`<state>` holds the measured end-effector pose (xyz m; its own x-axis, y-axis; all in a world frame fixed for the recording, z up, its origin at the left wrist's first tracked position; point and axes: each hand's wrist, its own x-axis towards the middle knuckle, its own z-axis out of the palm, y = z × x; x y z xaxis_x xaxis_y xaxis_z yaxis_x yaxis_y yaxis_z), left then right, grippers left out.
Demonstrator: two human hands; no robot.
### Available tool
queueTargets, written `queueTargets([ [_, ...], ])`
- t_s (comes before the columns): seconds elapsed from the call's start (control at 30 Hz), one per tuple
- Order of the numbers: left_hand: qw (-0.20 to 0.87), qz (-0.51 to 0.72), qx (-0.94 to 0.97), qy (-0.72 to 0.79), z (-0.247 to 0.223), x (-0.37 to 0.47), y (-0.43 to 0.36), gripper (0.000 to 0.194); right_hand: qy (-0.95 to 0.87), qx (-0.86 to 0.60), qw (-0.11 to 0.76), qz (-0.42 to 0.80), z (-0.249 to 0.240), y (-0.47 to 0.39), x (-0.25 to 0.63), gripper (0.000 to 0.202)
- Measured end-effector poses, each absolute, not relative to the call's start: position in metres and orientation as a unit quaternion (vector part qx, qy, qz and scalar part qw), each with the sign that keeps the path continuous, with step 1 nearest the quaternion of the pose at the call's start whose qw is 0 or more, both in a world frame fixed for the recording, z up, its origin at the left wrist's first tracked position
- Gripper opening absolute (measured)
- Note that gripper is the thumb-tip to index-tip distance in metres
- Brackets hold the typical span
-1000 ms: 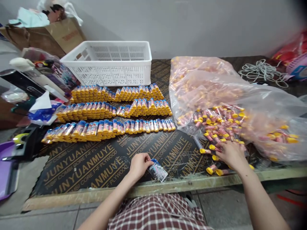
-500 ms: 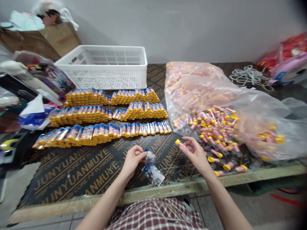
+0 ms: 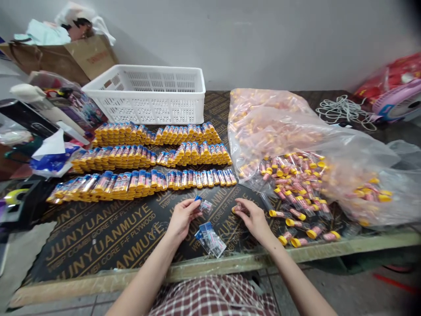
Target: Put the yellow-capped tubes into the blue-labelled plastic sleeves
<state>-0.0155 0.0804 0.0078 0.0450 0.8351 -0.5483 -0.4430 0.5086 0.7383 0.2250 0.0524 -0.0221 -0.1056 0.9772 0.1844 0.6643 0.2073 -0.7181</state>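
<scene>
My left hand [image 3: 183, 217] pinches a small clear printed packet [image 3: 205, 205] with a blue top edge. More of these packets [image 3: 211, 239] lie in a little pile on the dark board, just below that hand. Across from it, my right hand [image 3: 253, 218] is closed at the fingertips on a small tube [image 3: 236, 208] with pink contents; the fingers cover part of it. Loose pink tubes with yellow caps [image 3: 297, 199] spill from a clear plastic bag [image 3: 272, 118] to the right. Stacked rows of tubes with blue and yellow ends [image 3: 144, 179] lie beyond my left hand.
A white plastic basket [image 3: 148, 105] stands behind the rows. At the far right are a coil of white cord [image 3: 344, 109] and a pink fan [image 3: 397, 100]. A paper bag [image 3: 88, 59] and a black tape dispenser [image 3: 24, 204] sit at left. The wooden table edge [image 3: 230, 265] runs before me.
My right hand has moved left and turned the tube, bringing it closer to my left hand. The packet in my left hand has lifted apart from the pile below.
</scene>
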Motion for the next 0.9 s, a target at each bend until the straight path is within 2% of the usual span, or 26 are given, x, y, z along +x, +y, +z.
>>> queueTargets([
  [0.37,0.709,0.463,0.141,0.513,0.007,-0.004,0.084,0.02,-0.702,-0.549,0.368,0.266,-0.038,0.047,0.221,0.041],
  [0.6,0.691,0.488,0.132,0.517,0.007,-0.007,0.088,0.032,-0.646,-0.525,0.402,0.381,-0.003,0.038,0.18,0.074],
  [0.7,0.68,0.495,0.129,0.524,0.007,-0.007,0.086,0.036,-0.654,-0.518,0.408,0.37,0.002,0.034,0.163,0.083],
  [0.9,0.666,0.519,0.133,0.519,0.008,-0.007,0.084,0.036,-0.646,-0.538,0.433,0.327,0.004,0.032,0.156,0.083],
])
